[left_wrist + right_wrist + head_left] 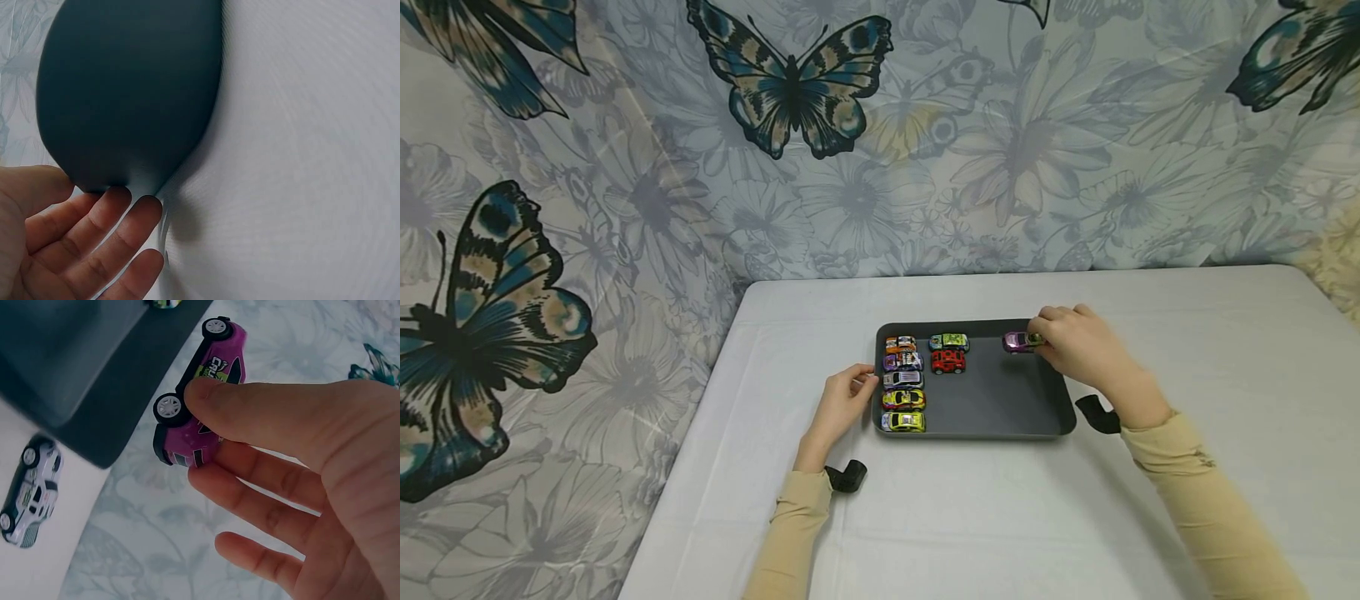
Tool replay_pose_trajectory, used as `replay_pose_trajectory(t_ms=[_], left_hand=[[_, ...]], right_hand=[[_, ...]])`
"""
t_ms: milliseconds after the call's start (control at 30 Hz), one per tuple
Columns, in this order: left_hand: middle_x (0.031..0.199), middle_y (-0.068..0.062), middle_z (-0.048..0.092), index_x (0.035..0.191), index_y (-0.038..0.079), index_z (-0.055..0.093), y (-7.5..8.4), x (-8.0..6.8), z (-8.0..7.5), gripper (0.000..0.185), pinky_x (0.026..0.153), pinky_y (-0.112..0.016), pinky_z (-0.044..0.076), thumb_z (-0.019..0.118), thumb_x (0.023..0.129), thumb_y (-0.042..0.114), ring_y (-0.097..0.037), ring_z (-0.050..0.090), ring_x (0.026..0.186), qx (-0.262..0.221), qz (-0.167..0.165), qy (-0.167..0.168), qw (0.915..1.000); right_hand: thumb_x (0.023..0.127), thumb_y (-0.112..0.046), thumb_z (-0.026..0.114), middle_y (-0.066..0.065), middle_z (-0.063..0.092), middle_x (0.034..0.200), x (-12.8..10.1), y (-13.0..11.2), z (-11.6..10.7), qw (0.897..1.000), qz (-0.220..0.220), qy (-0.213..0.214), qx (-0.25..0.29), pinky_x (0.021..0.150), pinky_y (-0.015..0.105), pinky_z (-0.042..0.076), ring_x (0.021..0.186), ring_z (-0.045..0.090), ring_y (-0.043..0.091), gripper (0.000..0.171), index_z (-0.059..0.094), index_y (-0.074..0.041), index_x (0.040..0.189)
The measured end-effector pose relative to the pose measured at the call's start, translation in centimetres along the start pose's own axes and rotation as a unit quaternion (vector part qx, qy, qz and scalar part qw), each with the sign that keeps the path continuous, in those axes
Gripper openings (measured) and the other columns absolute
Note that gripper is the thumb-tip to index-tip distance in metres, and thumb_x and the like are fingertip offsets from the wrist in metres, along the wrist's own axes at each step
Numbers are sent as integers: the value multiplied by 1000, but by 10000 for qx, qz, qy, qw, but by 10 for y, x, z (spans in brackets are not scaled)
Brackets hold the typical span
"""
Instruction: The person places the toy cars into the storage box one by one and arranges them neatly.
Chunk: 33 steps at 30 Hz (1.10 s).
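Note:
A dark tray (1000, 400) lies on the white table. My right hand (1043, 337) pinches a small purple toy car (1019, 342) over the tray's far right corner. In the right wrist view the thumb (250, 409) lies across the purple car's (209, 375) side, with fingers behind it. My left hand (856, 385) rests against the tray's left rim. Its straight fingers (100, 225) touch the tray (125, 94) edge. Inside stand an orange car (900, 342), a purple-white car (902, 361), a silver car (902, 379) and two yellow cars (903, 400). A green car (949, 342) and a red car (948, 362) sit beside them.
The table (1187, 333) stands against a wall hung with butterfly-print cloth (790, 92). A white toy car (28, 487) lies on the pale surface beside the tray in the right wrist view. Black wrist straps (847, 477) sit at both cuffs.

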<state>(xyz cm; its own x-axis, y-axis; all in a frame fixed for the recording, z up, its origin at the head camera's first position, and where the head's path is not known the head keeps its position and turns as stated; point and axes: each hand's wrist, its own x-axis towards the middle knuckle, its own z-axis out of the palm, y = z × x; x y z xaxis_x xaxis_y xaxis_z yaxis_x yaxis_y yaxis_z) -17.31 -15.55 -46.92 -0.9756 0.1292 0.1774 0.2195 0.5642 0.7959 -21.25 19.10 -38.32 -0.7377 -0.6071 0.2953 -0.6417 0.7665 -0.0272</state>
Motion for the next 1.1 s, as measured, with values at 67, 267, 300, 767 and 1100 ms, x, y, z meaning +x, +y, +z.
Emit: replay_pose_trajectory(t_ms=[67, 267, 300, 767, 1100], left_hand=[[85, -9, 65, 108, -3, 64, 1, 0, 0, 23, 61, -24, 49, 59, 91, 13, -13, 59, 67, -8, 9, 8, 10000], [86, -8, 65, 109, -2, 64, 2, 0, 0, 23, 61, -24, 49, 58, 92, 13, -12, 59, 68, 14, -106, -2, 9999], [86, -8, 65, 109, -1, 64, 2, 0, 0, 23, 61, -24, 49, 58, 92, 14, -12, 59, 68, 14, -123, -8, 9999], [86, -8, 65, 108, -2, 64, 2, -1, 0, 24, 60, -23, 48, 58, 92, 15, -13, 59, 68, -17, -42, -36, 10000], [86, -8, 65, 108, -2, 64, 1, 0, 0, 24, 60, -23, 49, 58, 92, 14, -12, 59, 68, 14, -64, -25, 10000]], right_hand=[[67, -1, 79, 6, 59, 78, 2, -3, 3, 10000, -22, -61, -26, 68, 46, 43, 73, 60, 27, 24, 66, -3, 87], [67, -1, 79, 8, 61, 81, 9, -16, 9, 9997, -171, -141, -83, 68, 45, 44, 74, 60, 26, 24, 66, -4, 86], [67, -1, 79, 9, 61, 82, 10, -17, 10, 9997, -202, -144, -81, 68, 44, 44, 74, 60, 26, 24, 66, -4, 86], [67, -5, 81, 3, 58, 75, 20, -37, 26, 9987, -480, -180, 60, 62, 39, 42, 66, 56, 19, 22, 66, -7, 83], [68, -7, 80, 1, 55, 71, 27, -51, 37, 9976, -629, -304, -6, 58, 33, 35, 61, 51, 16, 19, 66, -7, 81]])
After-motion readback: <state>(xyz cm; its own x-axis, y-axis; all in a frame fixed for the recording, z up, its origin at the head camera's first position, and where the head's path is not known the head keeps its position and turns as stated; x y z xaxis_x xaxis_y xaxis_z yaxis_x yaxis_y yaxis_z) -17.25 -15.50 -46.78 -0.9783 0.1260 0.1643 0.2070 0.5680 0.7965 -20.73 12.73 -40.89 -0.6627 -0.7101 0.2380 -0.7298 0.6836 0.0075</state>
